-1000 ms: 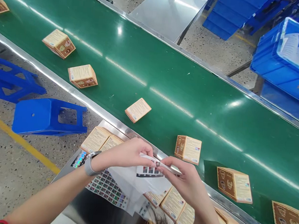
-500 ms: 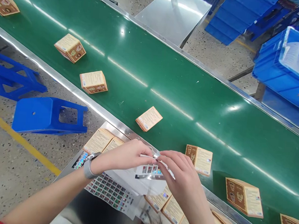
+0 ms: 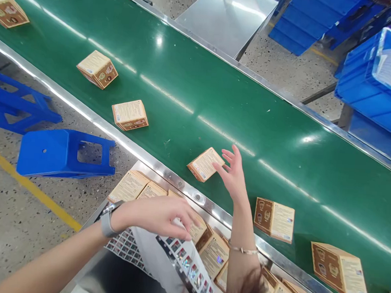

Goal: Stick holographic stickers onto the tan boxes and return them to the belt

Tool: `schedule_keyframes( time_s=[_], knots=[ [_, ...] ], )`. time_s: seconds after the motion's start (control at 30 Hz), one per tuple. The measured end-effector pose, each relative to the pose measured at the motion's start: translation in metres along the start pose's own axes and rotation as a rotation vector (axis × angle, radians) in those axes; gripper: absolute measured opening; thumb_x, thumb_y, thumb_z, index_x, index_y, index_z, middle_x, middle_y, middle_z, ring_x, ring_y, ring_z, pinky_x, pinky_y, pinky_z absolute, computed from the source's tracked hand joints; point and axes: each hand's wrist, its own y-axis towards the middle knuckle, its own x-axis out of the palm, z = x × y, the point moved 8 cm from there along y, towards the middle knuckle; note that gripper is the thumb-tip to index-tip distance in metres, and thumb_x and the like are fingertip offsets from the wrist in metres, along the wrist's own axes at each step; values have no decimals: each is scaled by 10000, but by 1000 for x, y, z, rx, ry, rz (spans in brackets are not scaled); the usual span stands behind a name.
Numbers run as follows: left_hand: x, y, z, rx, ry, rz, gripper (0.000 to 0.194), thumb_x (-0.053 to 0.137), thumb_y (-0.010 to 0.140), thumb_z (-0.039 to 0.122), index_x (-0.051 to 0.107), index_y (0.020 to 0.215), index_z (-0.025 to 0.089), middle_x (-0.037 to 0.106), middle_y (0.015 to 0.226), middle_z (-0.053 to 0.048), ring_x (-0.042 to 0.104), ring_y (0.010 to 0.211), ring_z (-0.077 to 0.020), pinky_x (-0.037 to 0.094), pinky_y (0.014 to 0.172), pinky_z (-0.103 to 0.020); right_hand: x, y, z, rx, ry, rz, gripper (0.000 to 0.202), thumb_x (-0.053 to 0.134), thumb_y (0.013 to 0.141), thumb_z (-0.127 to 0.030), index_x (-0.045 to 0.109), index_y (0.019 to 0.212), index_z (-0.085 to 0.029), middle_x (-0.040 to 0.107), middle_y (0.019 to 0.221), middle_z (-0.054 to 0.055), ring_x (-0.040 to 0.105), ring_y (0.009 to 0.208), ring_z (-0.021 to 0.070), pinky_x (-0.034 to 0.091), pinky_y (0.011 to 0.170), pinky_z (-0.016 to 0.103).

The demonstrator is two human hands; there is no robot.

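Note:
My left hand (image 3: 167, 217), with a grey-banded watch on the wrist, pinches the top edge of a sticker sheet (image 3: 192, 267) that bears rows of small shiny labels. The sheet hangs curled below my fingers. Out over the green conveyor belt (image 3: 174, 69), my right hand (image 3: 233, 171) is open, its fingers spread and curved. Its thumb lies at the right edge of a cream and brown carton (image 3: 205, 164); whether it touches cannot be told. More sticker sheets (image 3: 126, 249) lie under my left forearm.
Several similar cartons (image 3: 130, 114) ride the belt on both sides. Others (image 3: 129, 186) stand in a row along the near metal edge, one with a shiny label. Blue stools (image 3: 44, 151) stand at left; a blue crate (image 3: 357, 77) with papers is beyond the belt.
My right hand has left the sticker sheet and moved up over the belt to a carton. The sheet has swung down from my left hand. Cartons have shifted right and nearer.

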Motion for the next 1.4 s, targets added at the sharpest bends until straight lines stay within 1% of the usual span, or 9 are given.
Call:
schedule_keyframes(
  time_s=[0.07, 0.17, 0.33, 0.43, 0.63, 0.97, 1.23, 1.33, 1.4],
  knots=[
    [1, 1, -4, -17, 122, 11, 253, 619, 901, 252, 681, 663, 189, 555, 1428, -21, 419, 1387, -263, 325, 1127, -384, 22, 15, 7, -10, 57, -159, 832, 733, 720, -414, 352, 1450, -295, 604, 1291, 86, 596, 1157, 255, 467, 998, 461],
    [-6, 7, -18, -88, 273, 49, 279, 552, 946, 271, 681, 711, 195, 306, 1587, 25, 153, 1504, -264, 96, 1223, -479, 38, 14, -3, -62, 101, -285, 775, 738, 710, -354, 425, 1416, -291, 628, 1284, 68, 602, 1149, 236, 454, 1021, 443],
    [-7, 24, -38, -117, 368, 16, 234, 561, 931, 203, 675, 727, 187, 283, 1593, 8, 197, 1494, -240, 172, 1218, -459, 4, -16, 0, 53, 211, 166, 364, 699, 749, -456, 665, 1019, -215, 646, 1277, 103, 581, 1206, 259, 436, 1042, 462],
    [-2, 30, -41, -103, 369, 3, 257, 572, 919, 187, 658, 677, 174, 280, 1592, 6, 212, 1489, -256, 232, 1204, -448, -2, -41, 16, 195, 308, 319, 353, 688, 742, -511, 676, 857, -178, 677, 1216, 130, 639, 1099, 267, 481, 969, 445],
    [3, 38, -36, -71, 371, -14, 301, 550, 931, 184, 628, 641, 172, 318, 1579, 6, 238, 1481, -251, 250, 1203, -430, -6, -59, 28, 261, 270, 361, 385, 703, 677, -549, 654, 755, -175, 695, 1172, 138, 649, 1014, 269, 523, 804, 371],
    [13, 52, -28, -93, 339, -92, 361, 533, 912, 179, 565, 553, 171, 305, 1580, 34, 253, 1477, -243, 263, 1188, -437, -33, -54, 17, 204, -52, 308, 392, 633, 711, -592, 628, 759, -202, 709, 1051, 120, 656, 868, 236, 528, 766, 382],
    [25, 66, -27, -54, 320, -133, 343, 540, 909, 231, 576, 571, 178, 362, 1562, 44, 243, 1481, -244, 261, 1186, -407, -46, -63, 33, 211, -12, 529, 493, 734, 632, -541, 462, 907, -235, 695, 851, 52, 656, 815, 203, 518, 766, 345],
    [27, 71, -20, -13, 311, -128, 352, 534, 895, 216, 533, 546, 175, 468, 1502, 12, 305, 1456, -263, 288, 1157, -416, -52, -66, 44, 257, 2, 572, 481, 666, 703, -560, 473, 982, -219, 696, 874, 65, 654, 819, 207, 504, 755, 345],
    [23, 71, -16, -19, 301, -83, 325, 522, 895, 216, 536, 573, 178, 649, 1296, -37, 491, 1326, -272, 383, 1061, -392, -60, -72, 43, 286, -33, 594, 455, 584, 776, -560, 494, 1045, -204, 705, 906, 85, 658, 840, 221, 497, 782, 372]
  ],
)
